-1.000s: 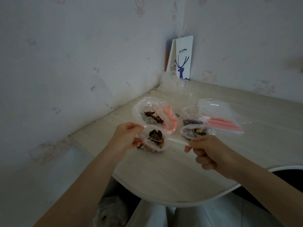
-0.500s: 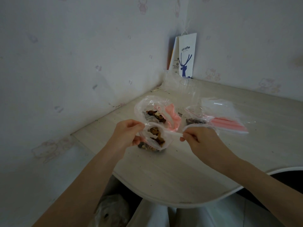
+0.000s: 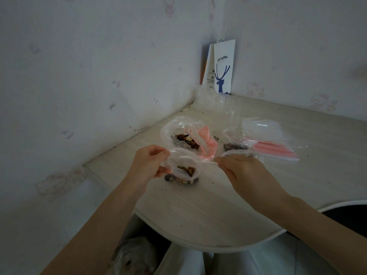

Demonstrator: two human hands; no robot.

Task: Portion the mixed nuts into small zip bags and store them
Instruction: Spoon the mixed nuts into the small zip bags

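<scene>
A small clear zip bag (image 3: pixel 183 165) with mixed nuts in its bottom hangs just above the pale table (image 3: pixel 218 211). My left hand (image 3: pixel 148 165) pinches its left top corner. My right hand (image 3: pixel 240 171) pinches the right end of its zip strip. Behind it a larger clear bag of mixed nuts (image 3: pixel 184 135) with a pink zip edge stands open. To the right lies another small filled bag (image 3: pixel 237 144), partly hidden by my right hand.
A stack of empty zip bags with pink strips (image 3: pixel 272 139) lies at the right. A clear plastic cup (image 3: pixel 225 108) and a white coffee paper bag (image 3: pixel 223 67) stand in the wall corner. The table's curved front edge is near my lap; crumbs dot the top.
My right hand has slid left along the zip strip toward my left hand, and the small bag now bulges between them. The view has tilted slightly.
</scene>
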